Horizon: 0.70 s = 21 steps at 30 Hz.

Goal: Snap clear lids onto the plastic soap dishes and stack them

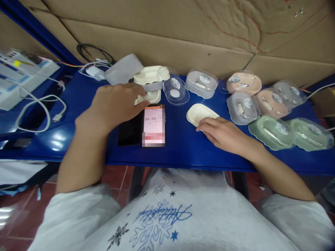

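Note:
My left hand [112, 106] reaches to a cream-coloured soap dish piece [151, 97] at the back left, its thumb in front and its fingers behind the piece's left end. Part of that piece is hidden by the hand. Another cream piece [150, 75] lies just behind, on top of a greyish one. My right hand [222, 136] has its fingers curled on the near edge of a cream oval soap dish [200, 113], which rests on the blue table [178, 150].
A phone [154, 125] showing 00:08 lies beside a dark phone-like slab [129, 132]. Clear lids [175, 90] stand at the back. Lidded grey [202, 83], peach [272, 103] and green [274, 132] soap dishes fill the right side. White cables [49, 118] and power strips [15, 83] lie left.

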### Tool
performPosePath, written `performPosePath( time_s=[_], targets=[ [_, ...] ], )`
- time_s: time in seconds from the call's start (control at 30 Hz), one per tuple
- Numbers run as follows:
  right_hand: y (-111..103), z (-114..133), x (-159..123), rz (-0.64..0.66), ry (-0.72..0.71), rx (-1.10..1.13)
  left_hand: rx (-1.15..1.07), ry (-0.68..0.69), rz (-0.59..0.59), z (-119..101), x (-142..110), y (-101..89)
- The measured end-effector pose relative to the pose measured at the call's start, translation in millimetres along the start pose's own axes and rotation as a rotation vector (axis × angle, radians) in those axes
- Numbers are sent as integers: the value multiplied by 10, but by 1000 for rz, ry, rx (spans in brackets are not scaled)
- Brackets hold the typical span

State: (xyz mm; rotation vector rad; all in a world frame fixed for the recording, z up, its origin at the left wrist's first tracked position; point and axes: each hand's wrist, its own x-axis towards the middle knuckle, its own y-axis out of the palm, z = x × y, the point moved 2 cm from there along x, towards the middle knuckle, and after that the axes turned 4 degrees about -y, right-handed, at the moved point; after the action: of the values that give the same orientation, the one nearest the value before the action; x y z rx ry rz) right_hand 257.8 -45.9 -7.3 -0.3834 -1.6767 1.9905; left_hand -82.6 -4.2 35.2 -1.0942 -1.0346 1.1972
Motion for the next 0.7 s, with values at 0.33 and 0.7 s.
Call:
performPosePath(
  time_s=[0.33, 0.7],
  targets=[
    [4, -8, 32, -44, -79, 62, -400, -88, -367, 127, 229, 162],
    [-27, -65, -15, -22, -86, 55, -314, -236, -260, 588, 502, 399]
  ],
)
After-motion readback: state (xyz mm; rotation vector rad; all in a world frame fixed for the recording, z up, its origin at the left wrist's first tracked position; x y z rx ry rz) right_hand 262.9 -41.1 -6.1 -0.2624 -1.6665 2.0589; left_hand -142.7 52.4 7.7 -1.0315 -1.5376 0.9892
